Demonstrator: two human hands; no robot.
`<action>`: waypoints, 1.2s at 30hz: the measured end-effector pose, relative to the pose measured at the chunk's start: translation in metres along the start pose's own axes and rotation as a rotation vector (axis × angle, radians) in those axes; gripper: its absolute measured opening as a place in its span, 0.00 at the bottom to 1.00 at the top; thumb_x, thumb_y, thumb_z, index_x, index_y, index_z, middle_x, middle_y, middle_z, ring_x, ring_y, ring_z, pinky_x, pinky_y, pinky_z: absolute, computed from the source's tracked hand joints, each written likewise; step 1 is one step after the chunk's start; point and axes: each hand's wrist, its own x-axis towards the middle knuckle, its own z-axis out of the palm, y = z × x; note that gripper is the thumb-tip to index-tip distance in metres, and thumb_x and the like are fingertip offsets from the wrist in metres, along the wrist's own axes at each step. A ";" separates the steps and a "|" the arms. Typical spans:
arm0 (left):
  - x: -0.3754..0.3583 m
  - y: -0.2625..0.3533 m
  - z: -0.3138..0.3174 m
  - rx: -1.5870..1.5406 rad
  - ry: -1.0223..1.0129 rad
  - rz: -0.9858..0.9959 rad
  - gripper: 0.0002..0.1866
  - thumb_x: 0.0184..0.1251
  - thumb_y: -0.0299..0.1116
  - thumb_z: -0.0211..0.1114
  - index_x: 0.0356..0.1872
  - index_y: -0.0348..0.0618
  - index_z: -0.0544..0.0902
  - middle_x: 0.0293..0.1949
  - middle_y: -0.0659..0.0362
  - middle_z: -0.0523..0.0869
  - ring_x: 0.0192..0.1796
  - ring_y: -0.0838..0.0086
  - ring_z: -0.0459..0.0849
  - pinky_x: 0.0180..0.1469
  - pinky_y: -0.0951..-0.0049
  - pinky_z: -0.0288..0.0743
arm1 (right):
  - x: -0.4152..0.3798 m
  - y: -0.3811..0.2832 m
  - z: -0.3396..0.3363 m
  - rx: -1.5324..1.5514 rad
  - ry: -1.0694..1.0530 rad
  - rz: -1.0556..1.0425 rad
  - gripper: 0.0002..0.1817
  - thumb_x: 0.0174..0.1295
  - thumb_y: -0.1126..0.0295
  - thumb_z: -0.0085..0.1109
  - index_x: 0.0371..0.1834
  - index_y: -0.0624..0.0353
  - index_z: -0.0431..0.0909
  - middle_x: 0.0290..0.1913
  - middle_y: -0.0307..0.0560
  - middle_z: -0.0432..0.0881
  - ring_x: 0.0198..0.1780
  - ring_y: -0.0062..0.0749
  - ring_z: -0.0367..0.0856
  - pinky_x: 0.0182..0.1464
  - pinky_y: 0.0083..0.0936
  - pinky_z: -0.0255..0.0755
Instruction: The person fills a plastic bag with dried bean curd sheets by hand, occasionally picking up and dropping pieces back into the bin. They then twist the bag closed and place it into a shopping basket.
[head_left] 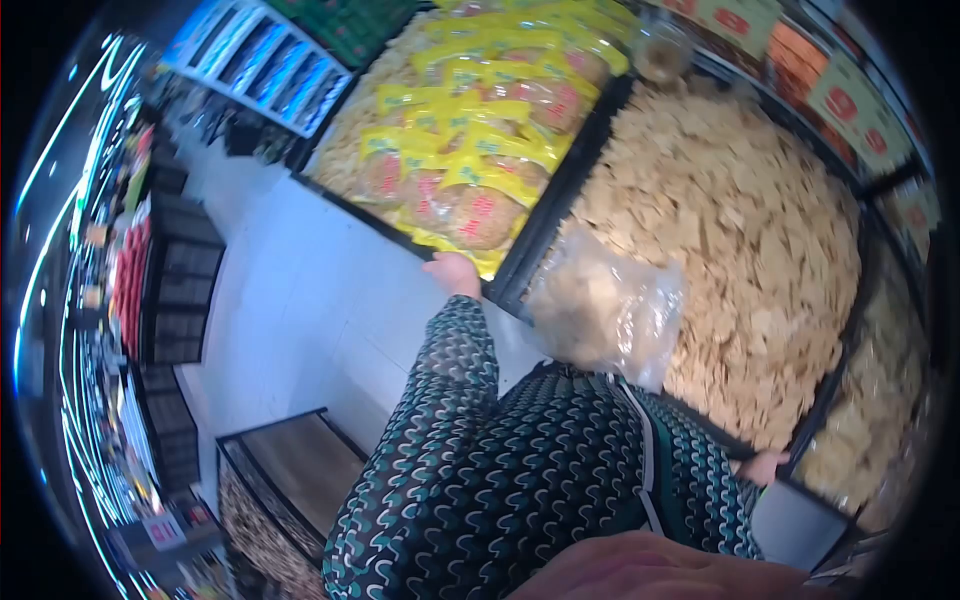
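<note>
My left hand (457, 272) rests at the front rim of the black bin (395, 236) that holds yellow-topped bags (480, 212) of brown dried food with red print. Its fingers are closed at the rim and partly hidden. Low on the right, my right hand (763, 467) is closed at the front edge of the neighbouring bin, which is heaped with pale, flat dried slices (730, 230). A clear plastic bag (605, 305) lies over the front corner of that heap, between my two arms.
Price signs (858, 110) stand along the back right. Another bin of pale goods (865, 430) adjoins on the right. Behind me to the left is a low black-framed stand (300, 470). Display counters (178, 280) line the far left, across the light tiled floor (290, 270).
</note>
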 end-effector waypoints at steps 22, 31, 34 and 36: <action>-0.210 0.217 0.010 -0.099 -1.275 1.414 0.27 0.63 0.36 0.69 0.61 0.37 0.74 0.56 0.48 0.80 0.51 0.64 0.84 0.52 0.69 0.78 | -0.040 -0.021 -0.111 0.183 -0.320 -0.001 0.53 0.57 0.29 0.50 0.61 0.77 0.65 0.60 0.73 0.73 0.61 0.63 0.75 0.64 0.50 0.66; -0.310 0.279 0.061 0.298 -0.961 2.057 0.58 0.42 0.36 0.82 0.76 0.58 0.54 0.74 0.38 0.53 0.71 0.44 0.64 0.71 0.57 0.64 | -0.049 -0.026 -0.134 0.129 -0.331 0.006 0.55 0.57 0.29 0.50 0.60 0.81 0.63 0.60 0.75 0.72 0.62 0.63 0.74 0.64 0.46 0.68; -0.317 0.277 0.069 0.434 -1.048 2.023 0.62 0.38 0.36 0.84 0.77 0.61 0.52 0.75 0.38 0.50 0.72 0.41 0.62 0.71 0.57 0.64 | -0.048 -0.027 -0.134 0.143 -0.344 -0.039 0.55 0.57 0.30 0.50 0.59 0.84 0.62 0.59 0.78 0.72 0.62 0.64 0.73 0.64 0.45 0.68; -0.320 0.275 0.070 0.502 -1.126 1.987 0.63 0.37 0.36 0.84 0.77 0.60 0.52 0.75 0.38 0.52 0.72 0.42 0.62 0.71 0.57 0.65 | -0.049 -0.029 -0.136 0.132 -0.346 -0.022 0.54 0.58 0.30 0.51 0.59 0.84 0.62 0.59 0.78 0.72 0.62 0.65 0.73 0.64 0.45 0.68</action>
